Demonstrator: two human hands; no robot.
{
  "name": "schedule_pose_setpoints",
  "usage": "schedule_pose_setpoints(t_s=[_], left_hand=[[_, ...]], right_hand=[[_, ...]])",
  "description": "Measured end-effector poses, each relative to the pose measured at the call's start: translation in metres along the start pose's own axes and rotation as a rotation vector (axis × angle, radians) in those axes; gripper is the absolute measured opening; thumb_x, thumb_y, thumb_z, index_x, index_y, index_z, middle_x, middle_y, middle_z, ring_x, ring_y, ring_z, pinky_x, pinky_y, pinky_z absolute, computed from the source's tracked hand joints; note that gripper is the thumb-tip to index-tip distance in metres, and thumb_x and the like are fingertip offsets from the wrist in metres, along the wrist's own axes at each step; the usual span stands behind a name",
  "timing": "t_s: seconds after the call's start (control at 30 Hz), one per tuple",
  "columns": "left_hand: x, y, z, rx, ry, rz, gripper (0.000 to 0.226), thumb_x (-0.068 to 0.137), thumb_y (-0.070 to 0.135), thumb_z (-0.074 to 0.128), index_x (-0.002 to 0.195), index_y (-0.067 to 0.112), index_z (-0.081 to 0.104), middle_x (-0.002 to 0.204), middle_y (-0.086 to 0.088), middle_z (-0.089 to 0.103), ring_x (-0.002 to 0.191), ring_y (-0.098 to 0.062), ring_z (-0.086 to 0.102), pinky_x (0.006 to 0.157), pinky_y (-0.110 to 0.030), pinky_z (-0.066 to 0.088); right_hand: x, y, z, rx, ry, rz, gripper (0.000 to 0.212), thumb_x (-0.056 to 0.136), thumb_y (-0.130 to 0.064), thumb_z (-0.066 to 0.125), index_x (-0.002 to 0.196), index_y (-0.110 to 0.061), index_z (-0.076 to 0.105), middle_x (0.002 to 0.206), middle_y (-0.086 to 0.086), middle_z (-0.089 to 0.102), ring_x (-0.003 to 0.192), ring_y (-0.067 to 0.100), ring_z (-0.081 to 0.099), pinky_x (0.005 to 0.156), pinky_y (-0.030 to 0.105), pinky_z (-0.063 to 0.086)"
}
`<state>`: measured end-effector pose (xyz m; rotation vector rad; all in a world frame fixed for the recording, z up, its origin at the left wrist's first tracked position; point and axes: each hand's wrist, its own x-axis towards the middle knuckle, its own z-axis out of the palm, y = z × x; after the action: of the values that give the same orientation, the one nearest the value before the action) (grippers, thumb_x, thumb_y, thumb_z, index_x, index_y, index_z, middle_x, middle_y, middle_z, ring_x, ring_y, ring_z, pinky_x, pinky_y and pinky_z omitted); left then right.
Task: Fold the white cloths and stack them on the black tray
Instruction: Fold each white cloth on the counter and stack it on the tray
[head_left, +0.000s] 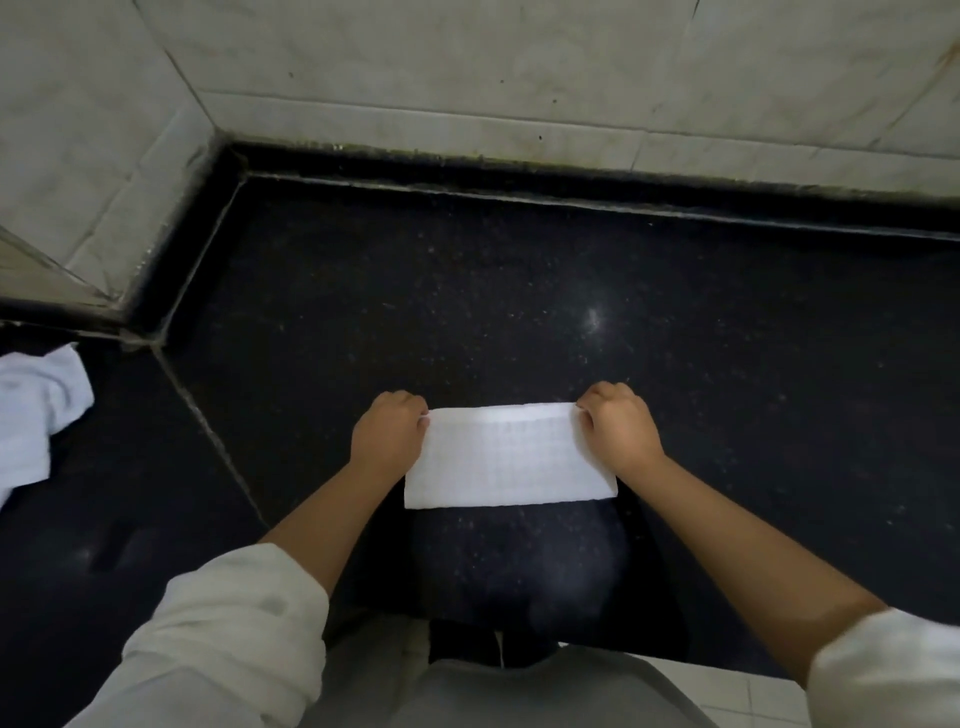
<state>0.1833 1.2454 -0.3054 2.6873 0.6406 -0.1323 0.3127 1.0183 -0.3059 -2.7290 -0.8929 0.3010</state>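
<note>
A white cloth (506, 457), folded into a flat rectangle, lies on the black speckled counter (519, 291) near its front edge. My left hand (387, 434) pinches the cloth's far left corner. My right hand (618, 428) pinches its far right corner. Both hands have their fingers curled shut on the far edge. A crumpled pile of white cloths (36, 415) sits at the far left of the counter. No black tray is in view.
Pale tiled walls (519, 67) close off the counter at the back and the left, meeting in a corner at upper left. A seam (208, 421) runs diagonally across the counter left of my hands. Light floor tiles (727, 691) show below the front edge.
</note>
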Motion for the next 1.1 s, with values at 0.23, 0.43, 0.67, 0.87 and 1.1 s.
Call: schedule_pose_setpoints(t_s=[0.23, 0.43, 0.67, 0.87, 1.1], left_hand=[[0.001, -0.008, -0.008, 0.082, -0.137, 0.114, 0.027, 0.096, 0.015, 0.043, 0.114, 0.005, 0.061, 0.114, -0.014, 0.056, 0.108, -0.025, 0.047, 0.082, -0.033, 0.044], [0.013, -0.001, -0.051, -0.019, 0.159, 0.275, 0.015, 0.086, 0.006, 0.06, 0.095, -0.001, 0.068, 0.097, -0.019, 0.061, 0.094, -0.034, 0.054, 0.079, -0.038, 0.045], [-0.005, -0.004, -0.037, 0.066, 0.173, 0.534, 0.026, 0.074, 0.016, 0.044, 0.073, 0.006, 0.068, 0.069, -0.008, 0.068, 0.063, -0.027, 0.065, 0.06, -0.032, 0.053], [-0.019, -0.009, -0.004, 0.196, -0.207, 0.432, 0.035, 0.087, 0.038, 0.058, 0.112, 0.014, 0.064, 0.112, -0.002, 0.062, 0.111, -0.021, 0.053, 0.099, -0.033, 0.037], [-0.005, 0.018, 0.006, 0.121, -0.065, 0.254, 0.045, 0.093, 0.023, 0.05, 0.132, 0.0, 0.046, 0.142, -0.019, 0.043, 0.135, -0.034, 0.037, 0.111, -0.042, 0.031]], right_hand=[[0.008, -0.002, -0.009, -0.078, -0.146, -0.049, 0.031, 0.083, 0.004, 0.042, 0.106, -0.001, 0.064, 0.106, 0.017, 0.058, 0.1, 0.032, 0.05, 0.079, 0.034, 0.042], [0.011, 0.002, -0.066, 0.029, 0.213, -0.168, 0.015, 0.071, 0.005, 0.059, 0.08, 0.001, 0.07, 0.082, 0.021, 0.064, 0.078, 0.039, 0.058, 0.071, 0.041, 0.049], [-0.033, 0.012, -0.041, 0.031, 0.415, -0.135, 0.015, 0.056, 0.009, 0.058, 0.064, -0.002, 0.065, 0.069, 0.012, 0.065, 0.065, 0.035, 0.06, 0.058, 0.033, 0.043], [-0.064, 0.019, 0.003, 0.008, 0.045, 0.095, 0.022, 0.071, -0.003, 0.067, 0.093, -0.005, 0.07, 0.106, 0.013, 0.065, 0.104, 0.035, 0.058, 0.084, 0.045, 0.041], [-0.045, -0.009, -0.007, 0.003, -0.018, 0.633, 0.032, 0.09, -0.029, 0.048, 0.108, -0.004, 0.056, 0.117, 0.013, 0.056, 0.11, 0.029, 0.049, 0.089, 0.038, 0.04]])
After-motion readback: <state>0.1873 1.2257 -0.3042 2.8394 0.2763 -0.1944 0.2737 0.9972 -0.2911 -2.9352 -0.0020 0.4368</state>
